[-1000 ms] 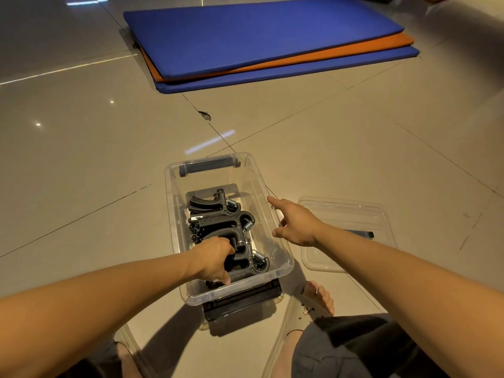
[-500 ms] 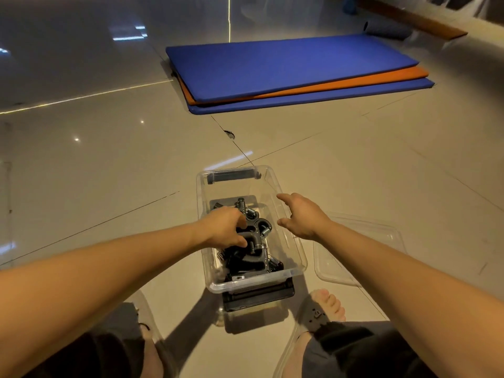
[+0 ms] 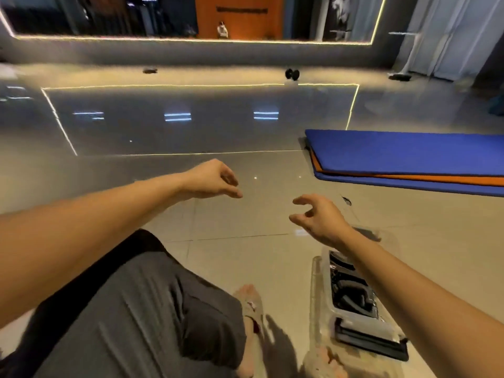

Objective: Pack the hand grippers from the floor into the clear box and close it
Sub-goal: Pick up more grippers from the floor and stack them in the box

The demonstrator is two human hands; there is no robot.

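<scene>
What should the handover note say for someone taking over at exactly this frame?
Left grip: raised over the floor, fingers loosely curled, holds nothing.
Right grip: also raised and empty, above the far end of the clear box.
The box sits on the floor at lower right, partly hidden by the right forearm. Black hand grippers lie inside it.
Done: the grippers in view are packed, and none show loose on the floor nearby.
Left: the box looks open and its lid is out of view. Find the lid, set it on and press it shut.
</scene>
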